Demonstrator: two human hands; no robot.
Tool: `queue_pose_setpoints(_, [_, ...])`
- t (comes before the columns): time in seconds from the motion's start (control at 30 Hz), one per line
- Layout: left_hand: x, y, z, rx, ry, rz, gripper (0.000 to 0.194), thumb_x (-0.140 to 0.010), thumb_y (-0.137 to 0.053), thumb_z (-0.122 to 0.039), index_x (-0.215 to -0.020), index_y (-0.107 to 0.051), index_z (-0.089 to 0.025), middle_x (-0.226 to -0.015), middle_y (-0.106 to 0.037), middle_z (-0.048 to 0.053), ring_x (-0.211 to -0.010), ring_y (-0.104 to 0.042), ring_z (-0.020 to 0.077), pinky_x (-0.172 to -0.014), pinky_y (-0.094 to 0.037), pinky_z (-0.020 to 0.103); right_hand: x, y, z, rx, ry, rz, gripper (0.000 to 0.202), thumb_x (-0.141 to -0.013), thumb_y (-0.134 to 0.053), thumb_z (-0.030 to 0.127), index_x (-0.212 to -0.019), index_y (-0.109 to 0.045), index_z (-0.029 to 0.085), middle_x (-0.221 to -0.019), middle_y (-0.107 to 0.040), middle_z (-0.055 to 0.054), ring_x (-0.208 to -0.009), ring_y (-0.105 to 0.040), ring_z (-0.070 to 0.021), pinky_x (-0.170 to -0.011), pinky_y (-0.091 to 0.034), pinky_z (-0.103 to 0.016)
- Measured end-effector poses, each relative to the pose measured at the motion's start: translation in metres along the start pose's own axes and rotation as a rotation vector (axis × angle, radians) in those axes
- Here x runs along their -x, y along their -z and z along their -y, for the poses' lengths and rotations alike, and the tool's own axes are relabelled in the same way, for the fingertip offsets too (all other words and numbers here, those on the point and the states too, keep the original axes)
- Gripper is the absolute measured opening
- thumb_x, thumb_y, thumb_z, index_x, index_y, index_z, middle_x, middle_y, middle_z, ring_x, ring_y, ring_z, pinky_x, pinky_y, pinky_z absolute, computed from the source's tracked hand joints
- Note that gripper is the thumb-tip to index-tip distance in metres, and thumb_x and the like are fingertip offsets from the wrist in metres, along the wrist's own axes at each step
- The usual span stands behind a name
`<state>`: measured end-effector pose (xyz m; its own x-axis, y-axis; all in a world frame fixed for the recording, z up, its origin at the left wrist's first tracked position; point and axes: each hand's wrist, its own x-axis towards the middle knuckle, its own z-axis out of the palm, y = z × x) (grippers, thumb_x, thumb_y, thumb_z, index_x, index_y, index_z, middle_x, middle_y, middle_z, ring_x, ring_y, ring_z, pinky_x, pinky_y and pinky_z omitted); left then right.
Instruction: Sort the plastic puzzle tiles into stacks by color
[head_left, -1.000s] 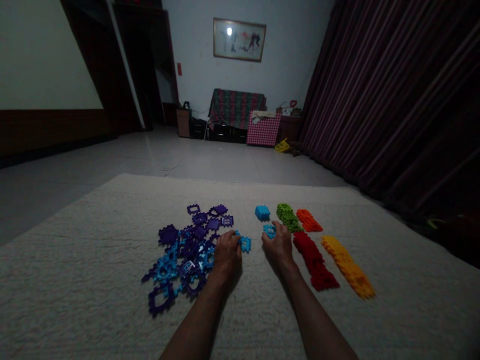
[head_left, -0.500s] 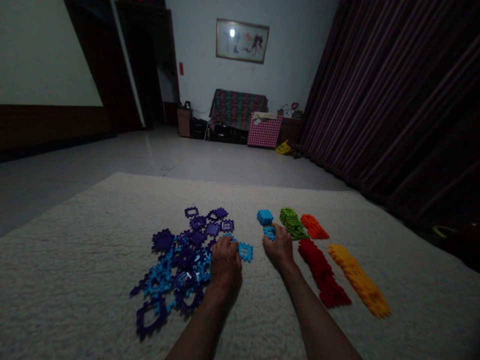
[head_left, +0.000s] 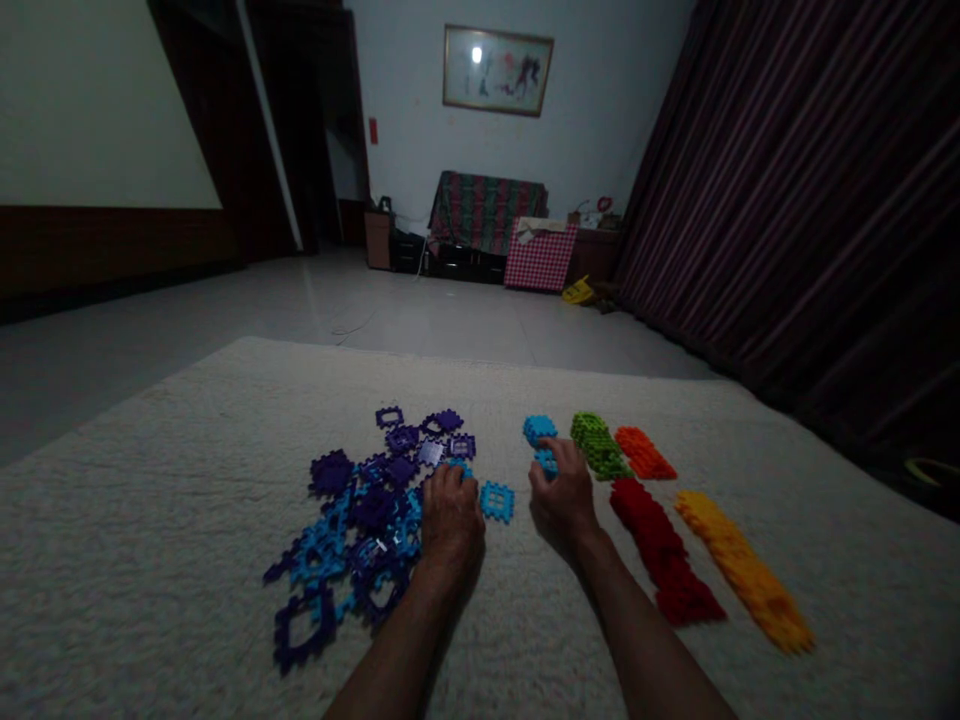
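Note:
My left hand (head_left: pixel 452 515) rests at the right edge of a mixed pile of purple and blue pieces (head_left: pixel 375 508). Its fingers bend over a light blue piece (head_left: pixel 460 467); whether they grip it is unclear. A light blue window-shaped piece (head_left: pixel 496 501) lies flat just right of that hand. My right hand (head_left: pixel 561 488) is over another light blue piece (head_left: pixel 546 462), thumb and fingers apart. Beyond it stands a small light blue stack (head_left: pixel 539 430).
Right of my right hand lie rows of green (head_left: pixel 598 445), orange (head_left: pixel 643 453), red (head_left: pixel 664 552) and yellow pieces (head_left: pixel 742 570). All are on a cream mat (head_left: pixel 187 480). A low cabinet (head_left: pixel 461 264) and a curtain (head_left: pixel 720 200) are farther off.
My right hand's fingers have spread and lifted off the light blue piece by the small stack. My left hand has stayed nearly in place. The view has shifted slightly.

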<state>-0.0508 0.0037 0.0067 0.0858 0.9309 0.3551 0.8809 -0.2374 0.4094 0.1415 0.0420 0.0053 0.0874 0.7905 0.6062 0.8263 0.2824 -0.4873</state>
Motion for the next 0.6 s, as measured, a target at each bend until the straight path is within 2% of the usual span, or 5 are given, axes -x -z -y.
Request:
queue_pose_setpoints(0.13, [0.0,-0.002,0.002,-0.019,0.009,-0.003,0.022,-0.09,-0.052,-0.009,-0.096,-0.07,-0.019,-0.123,-0.065,0.011,-0.128,-0.049,0.0287,-0.107,-0.039,0.045,0.001,0.004,0.019,-0.311,0.163,0.429,0.02,-0.078,-0.059,0.017,-0.097,-0.067,0.02,-0.095,-0.068,-0.006,-0.087,-0.064,-0.0192,-0.081,-0.053,-0.033])
queue_pose_setpoints(0.27, [-0.003,-0.002,0.004,-0.015,0.025,0.01,0.022,-0.089,-0.051,-0.008,-0.094,-0.07,-0.019,-0.122,-0.066,0.011,-0.127,-0.051,0.0285,-0.108,-0.039,0.045,0.005,0.012,0.03,-0.307,0.21,0.652,0.038,-0.068,-0.07,0.015,-0.106,-0.066,0.022,-0.108,-0.065,-0.006,-0.102,-0.061,-0.0214,-0.093,-0.051,-0.037])
queue_pose_setpoints(0.33, [-0.003,-0.002,0.003,-0.013,0.035,0.006,0.023,-0.089,-0.051,-0.008,-0.095,-0.07,-0.019,-0.123,-0.066,0.011,-0.126,-0.051,0.0284,-0.108,-0.039,0.045,0.008,0.019,0.035,-0.257,0.224,0.659,0.042,-0.068,-0.067,0.012,-0.108,-0.065,0.023,-0.111,-0.064,-0.006,-0.104,-0.06,-0.0212,-0.095,-0.051,-0.037])
queue_pose_setpoints(0.43, [-0.003,-0.002,0.002,-0.008,0.038,-0.003,0.023,-0.09,-0.051,-0.009,-0.096,-0.071,-0.019,-0.124,-0.067,0.01,-0.126,-0.051,0.0286,-0.108,-0.038,0.045,0.013,0.031,0.046,-0.188,0.277,0.579,0.037,-0.074,-0.058,0.007,-0.106,-0.065,0.023,-0.109,-0.064,-0.006,-0.103,-0.06,-0.0207,-0.095,-0.052,-0.037])
queue_pose_setpoints(0.6, [-0.003,-0.004,0.003,-0.02,0.034,0.006,0.022,-0.09,-0.052,-0.01,-0.098,-0.071,-0.017,-0.125,-0.066,0.011,-0.127,-0.051,0.0288,-0.109,-0.038,0.044,0.019,0.05,0.055,-0.103,0.449,0.473,0.036,-0.081,-0.054,0.007,-0.111,-0.065,0.024,-0.119,-0.065,-0.009,-0.114,-0.06,-0.0229,-0.097,-0.053,-0.038])
